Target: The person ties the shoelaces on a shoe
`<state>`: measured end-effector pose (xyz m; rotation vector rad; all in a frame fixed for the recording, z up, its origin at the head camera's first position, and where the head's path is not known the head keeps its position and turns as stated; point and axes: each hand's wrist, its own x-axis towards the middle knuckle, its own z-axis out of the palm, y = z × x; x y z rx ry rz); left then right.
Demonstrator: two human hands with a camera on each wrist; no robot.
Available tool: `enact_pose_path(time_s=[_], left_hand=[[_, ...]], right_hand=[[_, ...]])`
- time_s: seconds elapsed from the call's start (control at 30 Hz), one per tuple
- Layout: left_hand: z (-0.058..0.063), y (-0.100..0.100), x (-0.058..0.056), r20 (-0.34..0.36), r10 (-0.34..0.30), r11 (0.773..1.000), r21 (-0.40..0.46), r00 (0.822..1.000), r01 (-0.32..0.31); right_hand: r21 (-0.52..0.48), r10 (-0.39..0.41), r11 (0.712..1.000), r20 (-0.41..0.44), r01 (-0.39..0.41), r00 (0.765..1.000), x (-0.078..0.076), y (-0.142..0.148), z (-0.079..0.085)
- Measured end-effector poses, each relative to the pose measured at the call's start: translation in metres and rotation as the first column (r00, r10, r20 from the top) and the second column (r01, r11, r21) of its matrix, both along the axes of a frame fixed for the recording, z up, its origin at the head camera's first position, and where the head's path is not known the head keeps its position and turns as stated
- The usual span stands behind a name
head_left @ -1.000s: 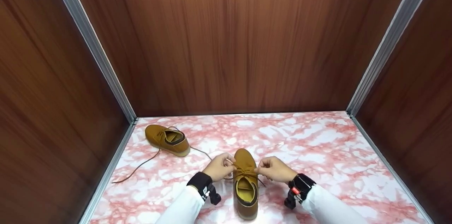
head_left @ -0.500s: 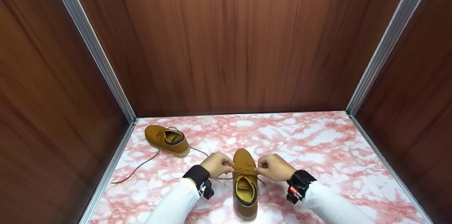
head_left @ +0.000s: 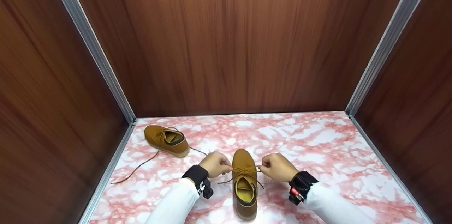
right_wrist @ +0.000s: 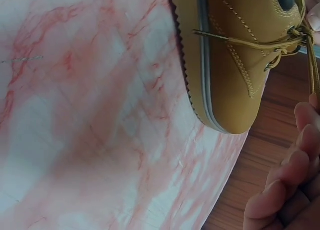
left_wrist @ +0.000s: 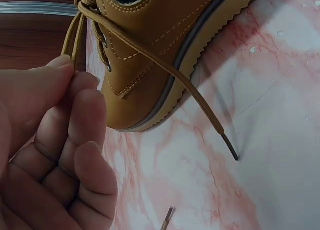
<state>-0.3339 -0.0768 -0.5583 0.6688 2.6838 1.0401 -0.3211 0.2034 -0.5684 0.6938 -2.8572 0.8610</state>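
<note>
A tan lace-up shoe [head_left: 243,158] points away from me, sole down, between my hands. My left hand [head_left: 214,165] pinches one loop of its shoelace [left_wrist: 74,37] between thumb and index finger, at the shoe's left side. Across from it, my right hand [head_left: 279,168] pinches the opposite loop of the lace [right_wrist: 313,72]. A knot [right_wrist: 304,36] sits at the middle of the lacing, with both loops drawn taut outward. One loose lace end [left_wrist: 200,100] hangs over the shoe's side in the left wrist view. The right fingertips are partly cut off in the right wrist view.
A second tan shoe [head_left: 155,135] lies at the back left, its long lace [head_left: 141,164] trailing toward me. Another lace end [left_wrist: 167,219] lies near my left hand. Wood-grain panels [head_left: 240,40] wall in the pink-and-white marbled surface [head_left: 310,139] at the back and sides.
Both hands keep their pinch on the loops. My left hand has moved slightly left, and my right hand slightly right over the last half second. The loops look tighter and the loose ends lie lower.
</note>
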Motion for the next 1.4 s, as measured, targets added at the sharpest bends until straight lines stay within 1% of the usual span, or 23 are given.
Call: enact_pose_path(time_s=[0.23, 0.33, 0.47, 0.6, 0.83, 1.03, 1.23, 1.4], left_hand=[[-0.006, 0.0, 0.002, 0.014, 0.022, 1.0, 0.011, 1.0, -0.022], [-0.01, 0.0, 0.002, 0.07, 0.047, 0.997, 0.057, 0.996, -0.051], [-0.013, -0.001, 0.004, 0.152, 0.077, 0.989, 0.116, 0.985, -0.095], [-0.013, -0.001, 0.005, 0.177, 0.082, 0.989, 0.111, 0.981, -0.103], [-0.015, -0.003, 0.003, 0.167, 0.062, 0.995, 0.068, 0.984, -0.074], [-0.017, -0.007, 0.002, 0.155, 0.063, 0.997, 0.025, 0.986, -0.067], [-0.015, -0.011, 0.005, 0.164, 0.048, 0.999, 0.014, 0.985, -0.051], [-0.014, -0.012, 0.006, 0.168, 0.049, 0.999, 0.01, 0.985, -0.051]], right_hand=[[0.037, -0.043, 0.998, -0.046, 0.044, 0.998, 0.0, 0.002, -0.002], [0.051, -0.057, 0.997, -0.069, 0.061, 0.996, 0.0, 0.001, -0.003], [0.059, -0.077, 0.995, -0.086, 0.082, 0.993, 0.002, 0.001, -0.003], [0.059, -0.097, 0.993, -0.089, 0.103, 0.991, 0.002, 0.002, -0.003], [0.066, -0.129, 0.989, -0.081, 0.134, 0.988, 0.003, 0.004, -0.005], [0.075, -0.152, 0.984, -0.098, 0.16, 0.983, 0.004, 0.005, -0.006], [0.098, -0.222, 0.969, -0.052, 0.226, 0.974, 0.006, 0.005, -0.007], [0.118, -0.283, 0.95, -0.059, 0.288, 0.957, 0.008, 0.003, -0.008]])
